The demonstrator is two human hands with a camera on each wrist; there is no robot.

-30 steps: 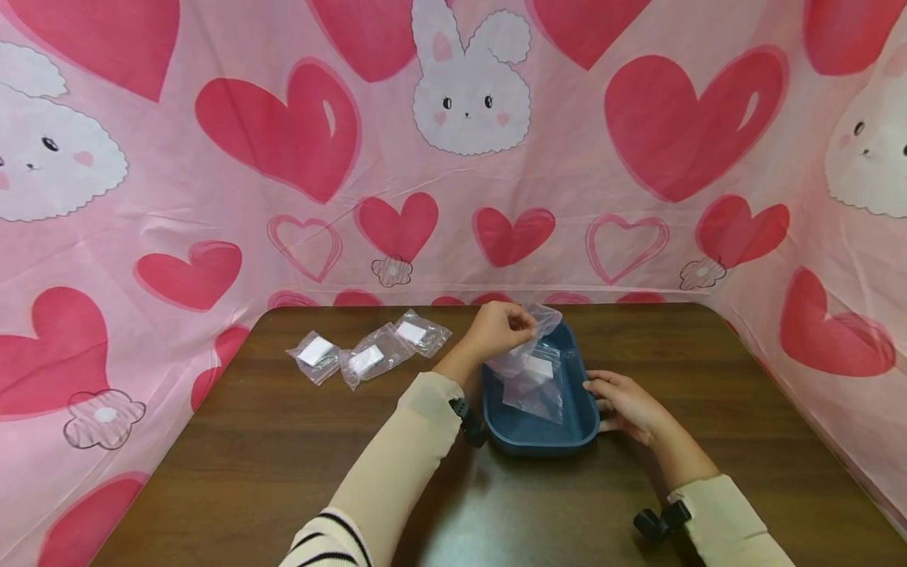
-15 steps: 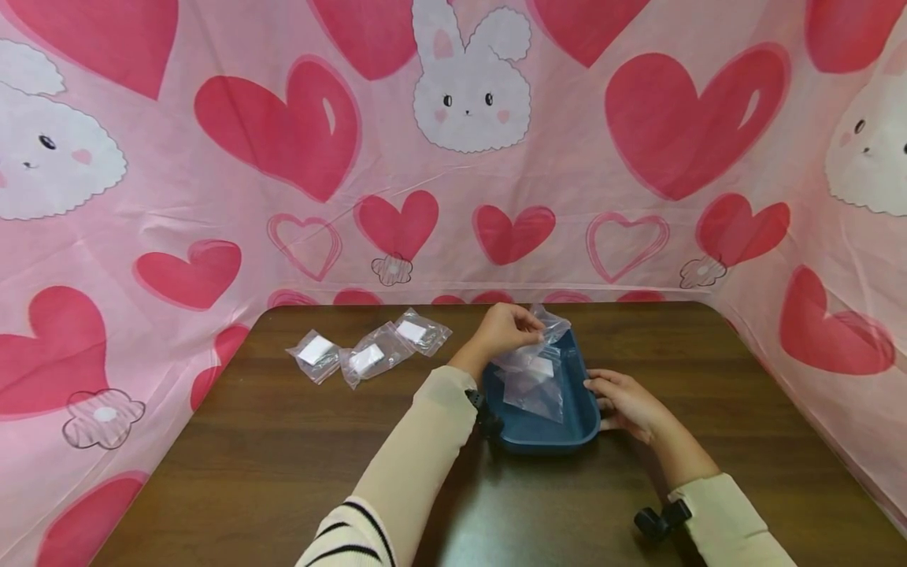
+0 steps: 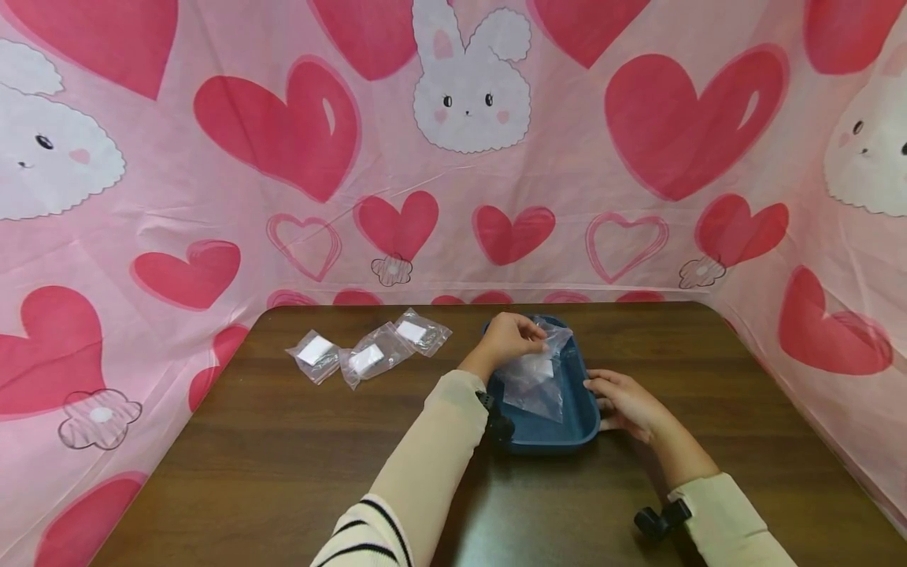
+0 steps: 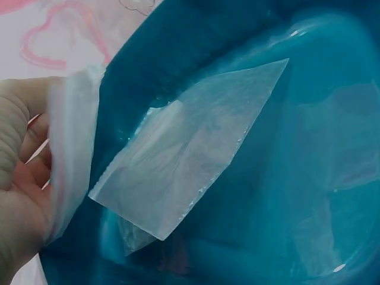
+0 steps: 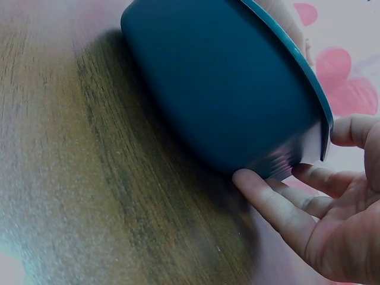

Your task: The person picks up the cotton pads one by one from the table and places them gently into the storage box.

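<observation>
A brown wooden table (image 3: 283,472) stands in front of a pink cloth backdrop (image 3: 212,197) printed with red hearts and white rabbits. Toward the far middle of the table sits a dark blue tray (image 3: 584,409), oblong with rounded corners. Inside it lies a clear plastic bag (image 3: 534,398) flat on the floor of the tray, and a second clear bag with a white patch (image 3: 540,365) hangs over it, its lower end down in the tray. The left hand (image 3: 512,339) pinches the top edge of that hanging bag between thumb and curled fingers, above the tray's far end. The right hand (image 3: 623,403) rests against the tray's right outer wall, fingers nearly straight and touching the side just under the rim, thumb near the rim's edge. Well to the left of the tray, three small sealed bags (image 3: 364,358), each holding a white square, lie in a row on the table, touching or overlapping.
</observation>
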